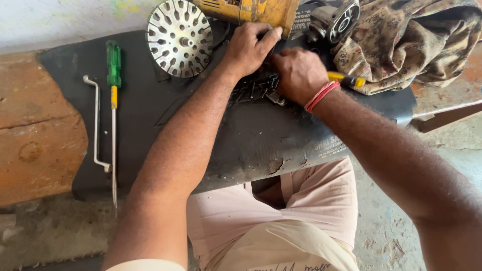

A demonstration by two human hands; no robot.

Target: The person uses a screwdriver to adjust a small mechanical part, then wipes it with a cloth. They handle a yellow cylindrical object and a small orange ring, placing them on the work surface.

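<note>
My left hand (248, 47) rests on a yellow power tool body (251, 10) at the top of a black rubber mat (251, 135), with its fingers curled over the tool's lower edge. My right hand (298, 73) is closed around a yellow-handled tool (349, 79), its handle sticking out to the right past red threads on my wrist. Both hands meet over a small dark metal part (256, 89) lying on the mat. The tool's tip is hidden under my hand.
A round slotted metal disc (179, 37) lies left of my hands. A green-and-yellow screwdriver (113, 100) and a bent white metal rod (96, 125) lie at the mat's left. A patterned cloth (411, 40) and a grey gear housing (336, 20) sit top right.
</note>
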